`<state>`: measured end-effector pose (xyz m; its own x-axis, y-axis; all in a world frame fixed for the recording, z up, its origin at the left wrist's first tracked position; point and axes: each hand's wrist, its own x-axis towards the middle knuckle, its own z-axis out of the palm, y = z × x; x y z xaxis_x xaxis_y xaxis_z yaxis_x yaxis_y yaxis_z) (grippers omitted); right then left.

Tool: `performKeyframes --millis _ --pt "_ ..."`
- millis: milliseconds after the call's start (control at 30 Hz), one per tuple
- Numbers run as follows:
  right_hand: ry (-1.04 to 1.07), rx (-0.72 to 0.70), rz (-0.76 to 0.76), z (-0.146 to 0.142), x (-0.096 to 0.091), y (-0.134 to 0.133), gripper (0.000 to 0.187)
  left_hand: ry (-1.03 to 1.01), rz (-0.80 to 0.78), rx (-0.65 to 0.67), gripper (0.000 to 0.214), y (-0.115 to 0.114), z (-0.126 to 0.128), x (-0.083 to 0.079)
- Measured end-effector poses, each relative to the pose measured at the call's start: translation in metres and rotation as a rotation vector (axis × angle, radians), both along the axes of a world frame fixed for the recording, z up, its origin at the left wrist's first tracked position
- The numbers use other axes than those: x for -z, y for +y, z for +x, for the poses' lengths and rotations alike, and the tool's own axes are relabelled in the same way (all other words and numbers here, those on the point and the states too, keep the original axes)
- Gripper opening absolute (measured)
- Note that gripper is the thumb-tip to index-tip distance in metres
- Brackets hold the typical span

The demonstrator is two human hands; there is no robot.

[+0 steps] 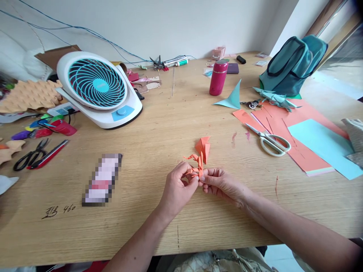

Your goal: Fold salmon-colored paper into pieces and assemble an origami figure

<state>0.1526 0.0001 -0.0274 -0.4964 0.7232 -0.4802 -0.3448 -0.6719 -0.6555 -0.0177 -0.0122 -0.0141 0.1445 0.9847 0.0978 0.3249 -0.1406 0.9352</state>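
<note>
Between my two hands is a small orange origami figure point(200, 162) with thin, pointed folded parts. My left hand point(179, 183) pinches its left side between thumb and fingers. From the right, my right hand point(219, 184) grips the lower part with its thumb on top. Both hands are close together above the table, and the fingertips hide the figure's lower end. Just behind it on the wood lies a second folded orange paper piece point(203, 146), a flat pointed shape with creases.
White-handled scissors point(273, 145) lie on orange and light-blue paper sheets point(314, 136) at right. A folded blue paper point(231, 99), magenta bottle point(218, 78) and teal bag point(292, 68) stand behind. On the left are a fan point(99, 88), pliers point(32, 155), a cutter point(49, 154) and a blurred-out object point(102, 179).
</note>
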Motion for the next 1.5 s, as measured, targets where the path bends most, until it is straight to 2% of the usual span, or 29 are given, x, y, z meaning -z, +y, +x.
performKeyframes --millis 233,433,700,1100,1333,1500 --pt "-0.029 0.035 -0.020 0.001 -0.008 -0.002 0.040 -0.053 -0.040 0.067 0.006 -0.001 -0.003 -0.002" --pt "-0.009 0.026 -0.055 0.004 -0.007 -0.001 0.040 -0.071 -0.014 0.115 0.015 0.002 -0.006 -0.002" --pt "-0.006 0.022 -0.067 0.004 -0.009 -0.003 0.039 0.038 0.130 0.078 0.016 0.004 -0.007 -0.007" --pt "-0.067 -0.016 -0.042 0.003 -0.011 -0.005 0.038 0.043 0.052 0.026 0.015 0.000 0.001 -0.011" --pt "-0.072 -0.022 -0.010 0.004 -0.010 -0.006 0.035 -0.039 -0.019 0.017 0.010 -0.001 0.002 -0.010" --pt "-0.081 -0.028 -0.004 0.003 -0.009 -0.005 0.037 0.005 -0.003 -0.041 0.013 -0.003 0.003 -0.009"
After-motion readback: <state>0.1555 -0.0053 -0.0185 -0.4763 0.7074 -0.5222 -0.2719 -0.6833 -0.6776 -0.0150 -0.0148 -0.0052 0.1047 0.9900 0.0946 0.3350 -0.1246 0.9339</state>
